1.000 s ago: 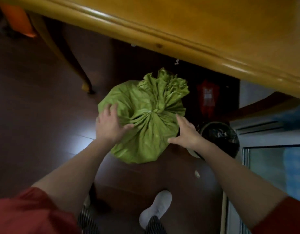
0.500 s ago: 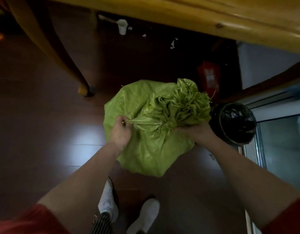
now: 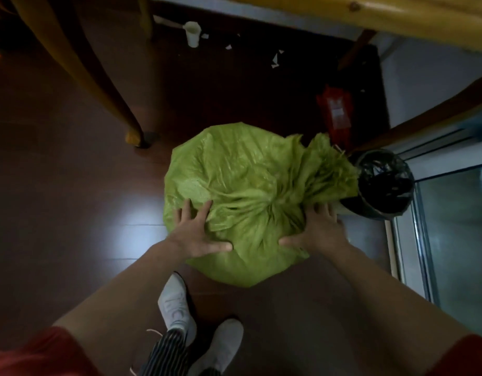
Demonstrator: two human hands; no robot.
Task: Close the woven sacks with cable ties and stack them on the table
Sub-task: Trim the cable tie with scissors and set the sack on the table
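A full green woven sack [image 3: 242, 180] lies on the dark wooden floor below the table. Its neck is gathered, and the bunched top [image 3: 329, 169] points right toward a bin. I cannot make out a cable tie at the neck. My left hand [image 3: 196, 232] lies flat on the sack's near left side with its fingers spread. On the near right side, just below the gathered neck, my right hand [image 3: 318, 229] presses with its fingers apart. The yellow wooden table edge [image 3: 397, 20] runs across the top right.
A table leg [image 3: 79, 63] slants down at the left. A bin lined with black plastic [image 3: 383, 183] touches the sack's top on the right, with a red object [image 3: 336, 109] behind it. A white cup [image 3: 193, 32] and paper scraps lie under the table. A glass door [image 3: 457, 240] stands at the right.
Both hands let go of the pinched folds at the neck and now lie spread on the sack. The sack's top has tipped right toward the bin. The view has come closer.
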